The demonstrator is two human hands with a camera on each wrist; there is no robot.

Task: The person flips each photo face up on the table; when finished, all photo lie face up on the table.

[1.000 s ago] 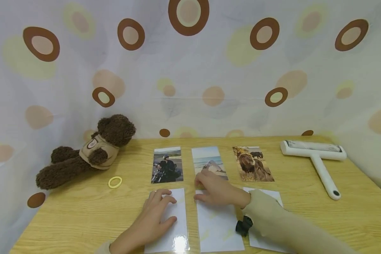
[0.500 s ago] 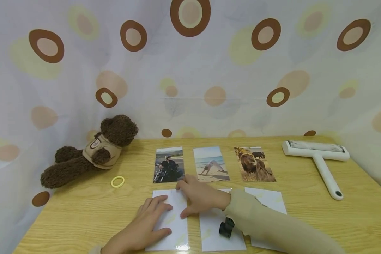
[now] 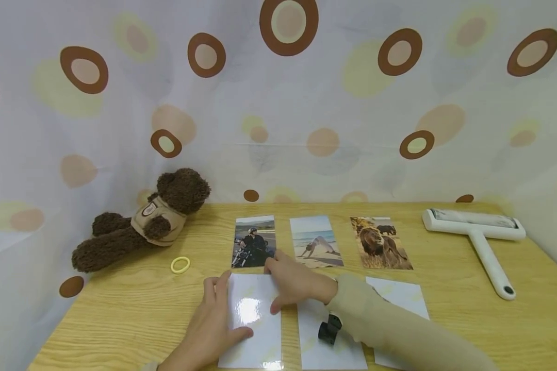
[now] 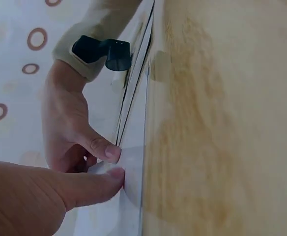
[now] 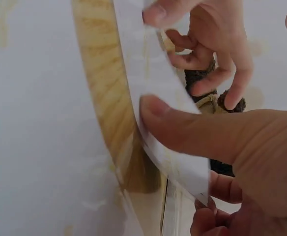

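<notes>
Three white cards with faint yellow marks lie in a row at the front of the table in the head view: a left card point(image 3: 257, 342), a middle card point(image 3: 315, 353) and a right card point(image 3: 401, 293). My left hand point(image 3: 208, 319) holds the left card by its left side, thumb on top and fingers along the edge. At its upper right corner my right hand point(image 3: 297, 281) pinches the same card; the right wrist view shows the right thumb point(image 5: 183, 125) on its face and fingertips behind the corner. The card bends between the hands.
Behind the cards lie three photos: a motorcyclist point(image 3: 254, 242), a beach pose point(image 3: 315, 242) and a lion point(image 3: 381, 243). A brown teddy bear point(image 3: 160, 221) and a yellow ring point(image 3: 180, 265) are left. A white T-shaped roller point(image 3: 487, 247) lies right.
My right hand has moved left from above the middle card to the left card's upper right corner. My left hand has shifted from the card's face to its left edge.
</notes>
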